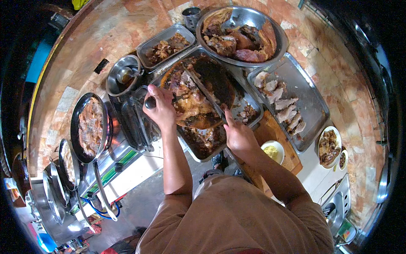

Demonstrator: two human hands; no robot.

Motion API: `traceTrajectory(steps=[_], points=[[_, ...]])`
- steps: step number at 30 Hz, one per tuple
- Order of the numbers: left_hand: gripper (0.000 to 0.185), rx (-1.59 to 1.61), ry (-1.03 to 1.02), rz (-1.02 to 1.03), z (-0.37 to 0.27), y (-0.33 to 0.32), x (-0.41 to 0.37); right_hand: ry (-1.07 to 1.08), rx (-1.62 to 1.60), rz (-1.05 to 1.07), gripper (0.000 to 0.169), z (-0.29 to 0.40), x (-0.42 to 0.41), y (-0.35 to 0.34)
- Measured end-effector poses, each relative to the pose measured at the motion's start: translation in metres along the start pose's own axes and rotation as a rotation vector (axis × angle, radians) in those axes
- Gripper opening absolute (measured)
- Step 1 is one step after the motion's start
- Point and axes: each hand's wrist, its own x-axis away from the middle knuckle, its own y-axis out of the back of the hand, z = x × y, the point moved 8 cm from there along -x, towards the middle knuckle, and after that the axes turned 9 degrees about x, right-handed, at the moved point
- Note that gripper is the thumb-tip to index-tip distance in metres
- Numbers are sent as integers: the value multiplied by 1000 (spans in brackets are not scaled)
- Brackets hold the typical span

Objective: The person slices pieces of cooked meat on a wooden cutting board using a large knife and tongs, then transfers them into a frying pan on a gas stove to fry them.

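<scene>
A large piece of roasted meat (198,104) with dark, charred parts lies in a metal tray (203,157) in front of me. My left hand (160,106) grips a dark handle, and the prongs of a carving fork (180,96) reach into the meat's left side. In my right hand (239,135) is a long knife (204,90), its blade lying across the meat towards the upper left. My right index finger stretches along the knife's near end. Small meat scraps (247,113) are scattered in the tray at the right and near its front corner.
A steel bowl (282,47) of meat pieces stands behind, beside a small tray of scraps (166,46). At the right are a tray with sliced meat (285,106), a wooden board (293,158) and a bowl of yellow powder (272,151). Frying pans (90,127) and a ladle bowl (122,90) stand left.
</scene>
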Motion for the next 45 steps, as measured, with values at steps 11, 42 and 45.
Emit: traceTrajectory(steps=[11, 42, 45], points=[[48, 73, 0, 9, 10, 2, -22, 55, 112, 14, 47, 8, -58, -13], [43, 54, 0, -71, 9, 2, -27, 41, 59, -32, 42, 14, -54, 31], [43, 73, -12, -40, 7, 0, -24, 36, 21, -98, 44, 27, -54, 56]])
